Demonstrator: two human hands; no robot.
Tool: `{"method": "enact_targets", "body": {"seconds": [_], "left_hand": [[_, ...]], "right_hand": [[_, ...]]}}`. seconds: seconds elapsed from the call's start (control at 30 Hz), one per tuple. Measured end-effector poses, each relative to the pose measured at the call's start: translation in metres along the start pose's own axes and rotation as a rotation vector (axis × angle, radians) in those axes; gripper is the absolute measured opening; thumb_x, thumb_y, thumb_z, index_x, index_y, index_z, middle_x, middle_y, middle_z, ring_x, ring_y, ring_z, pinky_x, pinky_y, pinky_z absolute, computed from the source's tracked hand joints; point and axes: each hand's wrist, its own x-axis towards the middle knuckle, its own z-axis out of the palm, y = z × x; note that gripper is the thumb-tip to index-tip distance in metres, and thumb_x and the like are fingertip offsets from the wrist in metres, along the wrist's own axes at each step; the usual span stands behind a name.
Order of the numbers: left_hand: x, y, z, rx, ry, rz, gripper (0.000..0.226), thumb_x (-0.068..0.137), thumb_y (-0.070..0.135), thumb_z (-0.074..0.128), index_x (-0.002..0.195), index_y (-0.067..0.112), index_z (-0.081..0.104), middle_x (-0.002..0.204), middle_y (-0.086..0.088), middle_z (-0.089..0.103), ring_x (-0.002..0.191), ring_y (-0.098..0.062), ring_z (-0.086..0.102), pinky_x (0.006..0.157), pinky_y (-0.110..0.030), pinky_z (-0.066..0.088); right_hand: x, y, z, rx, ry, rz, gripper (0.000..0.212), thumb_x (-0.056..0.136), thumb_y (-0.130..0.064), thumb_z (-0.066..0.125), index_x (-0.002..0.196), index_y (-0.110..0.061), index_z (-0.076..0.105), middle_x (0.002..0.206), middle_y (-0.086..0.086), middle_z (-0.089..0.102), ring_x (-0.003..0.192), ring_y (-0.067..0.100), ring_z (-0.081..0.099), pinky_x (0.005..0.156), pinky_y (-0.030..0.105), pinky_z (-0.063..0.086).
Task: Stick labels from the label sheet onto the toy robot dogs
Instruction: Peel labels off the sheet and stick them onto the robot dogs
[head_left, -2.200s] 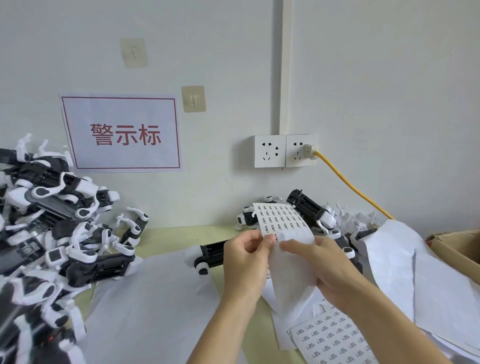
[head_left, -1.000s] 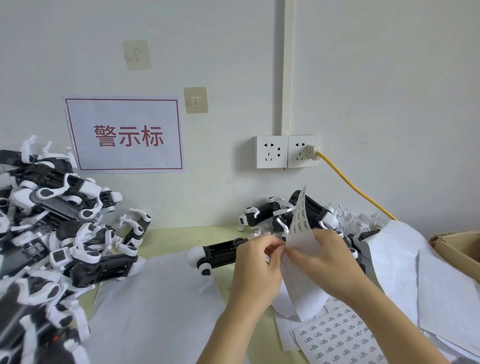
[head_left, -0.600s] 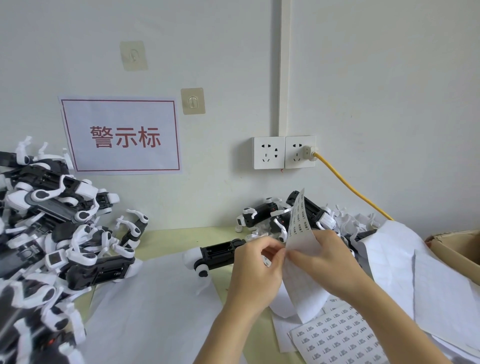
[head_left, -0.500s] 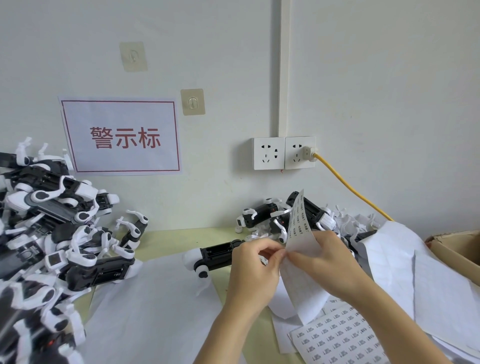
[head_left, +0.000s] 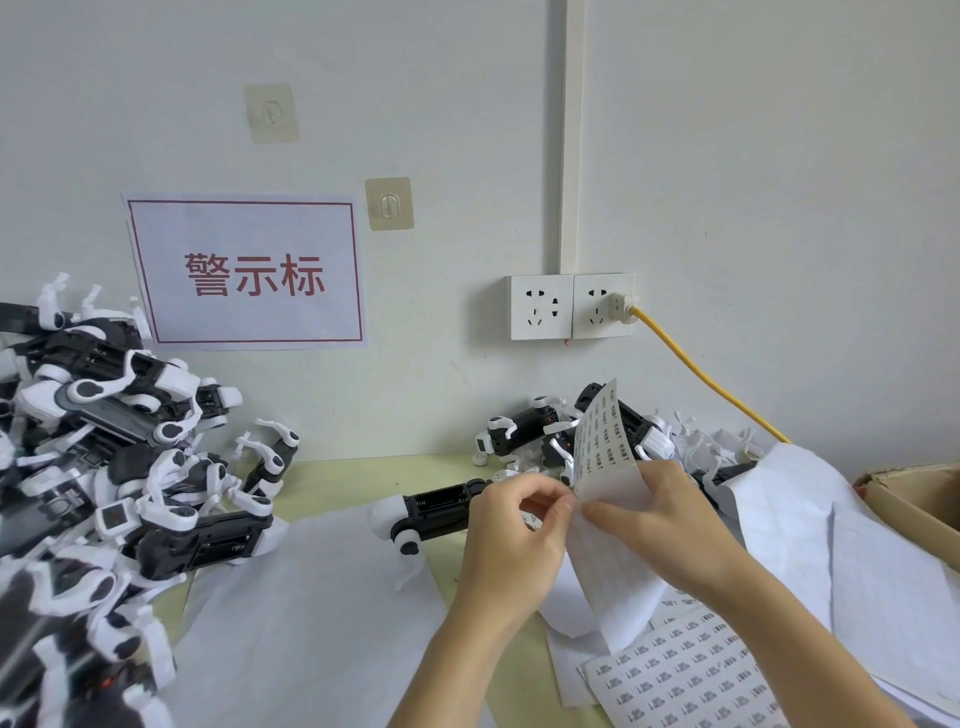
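Peeling a label off the sheet, mid-frame, lower right.

A heap of toy robot dogs (head_left: 104, 467), too tangled to count, fills the left edge; one single dog (head_left: 441, 512) lies centre, long axis left-right. One wall sign (head_left: 244, 270) reads 警示标. My right hand (head_left: 660, 525) grips the label sheet (head_left: 605, 467), standing upright; my left hand (head_left: 514, 540) pinches at its edge. Label print unreadable.

A small toy assembly or packing workstation: heaps of identical toy robot dogs (head_left: 119, 457) at the left of the frame (more at centre right), printed label sheets (head_left: 691, 670) at lower right, a wall sign (head_left: 249, 270) above.
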Motion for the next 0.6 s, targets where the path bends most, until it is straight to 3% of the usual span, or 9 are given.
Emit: {"method": "enact_targets", "body": {"seconds": [0.13,0.23,0.37,0.5,0.6], "left_hand": [[0.002,0.002,-0.001,-0.057,-0.036,-0.053,0.023,0.086,0.003,0.072,0.072,0.021,0.074,0.071,0.009,0.071,0.068,-0.002,0.061,0.064,-0.011,0.042],[0.002,0.003,-0.003,-0.105,-0.096,-0.111,0.027,0.086,-0.002,0.069,0.071,0.019,0.074,0.065,0.011,0.069,0.062,-0.002,0.058,0.067,-0.018,0.046],[0.000,0.005,-0.002,-0.076,-0.104,-0.091,0.026,0.088,0.001,0.069,0.072,0.021,0.072,0.065,0.013,0.067,0.065,-0.001,0.059,0.066,-0.014,0.045],[-0.001,0.005,-0.001,-0.077,-0.090,-0.071,0.020,0.091,0.004,0.067,0.076,0.016,0.074,0.067,0.012,0.069,0.066,-0.001,0.061,0.065,-0.013,0.045],[-0.001,0.006,-0.003,-0.111,-0.098,-0.067,0.016,0.090,0.012,0.072,0.076,0.018,0.075,0.069,0.011,0.070,0.067,0.000,0.061,0.065,-0.012,0.045]], "right_hand": [[-0.002,-0.002,-0.004,0.029,-0.017,0.026,0.045,0.084,0.001,0.071,0.051,-0.029,0.067,0.047,-0.014,0.056,0.046,-0.003,0.052,0.047,0.009,0.037],[-0.003,-0.001,-0.009,0.034,-0.021,0.041,0.030,0.083,0.002,0.073,0.060,-0.016,0.068,0.052,-0.011,0.061,0.050,-0.001,0.057,0.050,0.012,0.042],[-0.002,0.001,-0.012,0.018,-0.048,0.039,0.011,0.084,0.002,0.072,0.073,-0.001,0.071,0.062,0.000,0.067,0.059,0.007,0.064,0.054,0.016,0.047],[-0.004,-0.002,-0.011,0.077,-0.057,0.027,0.006,0.075,-0.014,0.076,0.073,-0.008,0.074,0.066,0.001,0.072,0.062,0.009,0.068,0.055,0.015,0.047],[-0.004,-0.004,-0.012,0.108,-0.075,0.020,0.014,0.069,-0.020,0.069,0.074,-0.008,0.076,0.071,0.005,0.074,0.066,0.011,0.070,0.057,0.016,0.049]]}}
